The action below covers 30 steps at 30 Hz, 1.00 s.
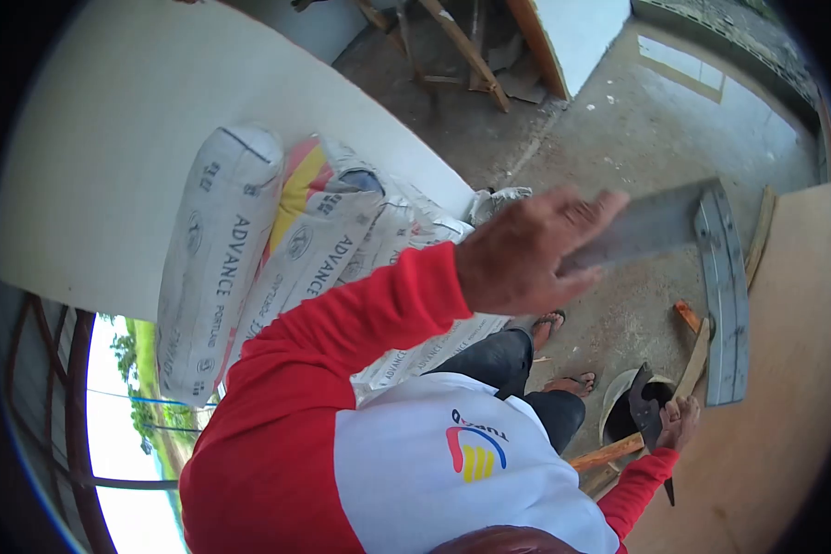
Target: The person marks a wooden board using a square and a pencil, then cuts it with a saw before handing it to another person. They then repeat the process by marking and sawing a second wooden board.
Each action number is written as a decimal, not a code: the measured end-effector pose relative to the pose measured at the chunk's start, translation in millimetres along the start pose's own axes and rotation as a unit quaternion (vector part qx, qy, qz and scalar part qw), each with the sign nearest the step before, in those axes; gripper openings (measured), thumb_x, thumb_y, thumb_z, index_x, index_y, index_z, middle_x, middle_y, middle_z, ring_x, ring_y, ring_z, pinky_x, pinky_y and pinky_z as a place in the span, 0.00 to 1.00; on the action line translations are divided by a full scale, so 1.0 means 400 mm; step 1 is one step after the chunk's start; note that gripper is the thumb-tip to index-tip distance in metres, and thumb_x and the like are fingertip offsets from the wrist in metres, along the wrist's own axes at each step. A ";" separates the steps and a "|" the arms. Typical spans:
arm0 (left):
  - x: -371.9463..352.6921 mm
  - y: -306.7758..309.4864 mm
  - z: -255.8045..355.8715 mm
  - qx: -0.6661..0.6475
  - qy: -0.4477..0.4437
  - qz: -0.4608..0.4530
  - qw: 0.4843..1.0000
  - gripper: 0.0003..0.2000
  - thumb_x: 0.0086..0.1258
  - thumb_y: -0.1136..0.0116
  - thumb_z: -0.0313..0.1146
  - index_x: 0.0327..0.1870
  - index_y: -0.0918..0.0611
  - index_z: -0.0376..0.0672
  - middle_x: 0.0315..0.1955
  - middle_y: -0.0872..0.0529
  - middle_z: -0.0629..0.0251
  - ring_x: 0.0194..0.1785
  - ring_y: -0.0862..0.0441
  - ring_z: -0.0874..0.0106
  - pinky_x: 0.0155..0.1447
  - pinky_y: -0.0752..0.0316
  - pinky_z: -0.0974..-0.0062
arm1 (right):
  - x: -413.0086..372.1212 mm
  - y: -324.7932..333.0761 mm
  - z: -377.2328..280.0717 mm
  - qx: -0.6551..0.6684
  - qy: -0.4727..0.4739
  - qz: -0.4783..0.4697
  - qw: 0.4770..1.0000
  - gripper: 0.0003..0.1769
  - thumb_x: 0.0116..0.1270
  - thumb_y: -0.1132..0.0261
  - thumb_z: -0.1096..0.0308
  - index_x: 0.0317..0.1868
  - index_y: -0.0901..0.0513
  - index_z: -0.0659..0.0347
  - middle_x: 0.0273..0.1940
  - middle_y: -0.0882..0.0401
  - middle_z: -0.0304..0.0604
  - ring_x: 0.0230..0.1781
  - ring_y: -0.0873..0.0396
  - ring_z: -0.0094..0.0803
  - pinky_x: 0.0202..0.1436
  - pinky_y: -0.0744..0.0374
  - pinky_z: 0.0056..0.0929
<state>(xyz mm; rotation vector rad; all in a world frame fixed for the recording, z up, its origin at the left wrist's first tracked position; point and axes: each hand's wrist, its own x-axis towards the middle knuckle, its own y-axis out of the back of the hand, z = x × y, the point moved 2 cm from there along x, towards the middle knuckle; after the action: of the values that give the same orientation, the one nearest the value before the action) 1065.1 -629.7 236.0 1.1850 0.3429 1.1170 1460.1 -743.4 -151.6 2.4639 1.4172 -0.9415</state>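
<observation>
In the upper middle, my left hand (526, 249) is closed on one end of an L-shaped grey metal tool (724, 305) that looks like a carpenter's square. Its other arm points down the view at the right, with small rivets or holes along it. Lower and farther away, my right hand (679, 422) is closed at the lower end of a pale wooden strip (694, 360). Right beside these fingers shows a dark, saw-like tool (649, 411) with a pointed end below. It overlaps a round bucket (616, 411) with a dark inside.
White sacks of Portland cement (222, 268) are stacked at the left against a pale panel (138, 138). A plywood sheet (785, 388) lies at the right. Wood pieces (609, 452) are near the bucket, and wooden legs (466, 55) stand on the concrete floor (637, 138) behind.
</observation>
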 end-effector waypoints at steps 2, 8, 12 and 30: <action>-0.026 0.269 0.032 0.181 0.058 0.004 0.982 0.35 0.61 0.31 0.31 0.72 0.31 0.40 0.41 0.19 0.54 0.38 0.20 0.64 0.45 0.23 0.69 | 0.141 0.099 0.134 -0.116 -0.069 0.031 0.990 0.27 0.65 0.34 0.48 0.55 0.28 0.57 0.40 0.22 0.40 0.32 0.19 0.32 0.26 0.23 0.26; -0.440 0.889 -0.004 0.501 0.456 0.088 0.731 0.24 0.73 0.42 0.42 0.64 0.23 0.36 0.41 0.17 0.54 0.44 0.20 0.63 0.53 0.26 0.69 | 0.038 0.138 0.355 -0.322 -0.188 -0.060 0.926 0.15 0.68 0.38 0.55 0.44 0.23 0.58 0.36 0.20 0.43 0.25 0.23 0.33 0.23 0.25 0.30; -0.890 1.201 -0.228 0.553 0.405 -0.080 0.724 0.20 0.76 0.53 0.44 0.37 0.20 0.32 0.33 0.17 0.39 0.41 0.20 0.43 0.43 0.29 0.51 | 0.061 0.341 0.643 -0.609 0.096 -0.204 0.760 0.22 0.64 0.42 0.51 0.33 0.15 0.64 0.34 0.15 0.57 0.36 0.15 0.48 0.43 0.19 0.46; -0.224 0.080 0.012 0.105 -0.034 -0.223 0.968 0.19 0.75 0.50 0.36 0.58 0.22 0.31 0.53 0.17 0.50 0.57 0.20 0.57 0.62 0.28 0.62 | -0.312 0.374 0.710 -0.483 -0.119 0.239 0.834 0.38 0.56 0.31 0.51 0.62 0.25 0.66 0.61 0.26 0.59 0.63 0.27 0.56 0.66 0.28 0.46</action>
<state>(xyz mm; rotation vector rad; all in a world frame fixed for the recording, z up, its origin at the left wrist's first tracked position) 1011.1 -708.3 236.9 1.2490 0.6527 0.6573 1411.7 -1034.0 -330.1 1.6875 0.7914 -0.2637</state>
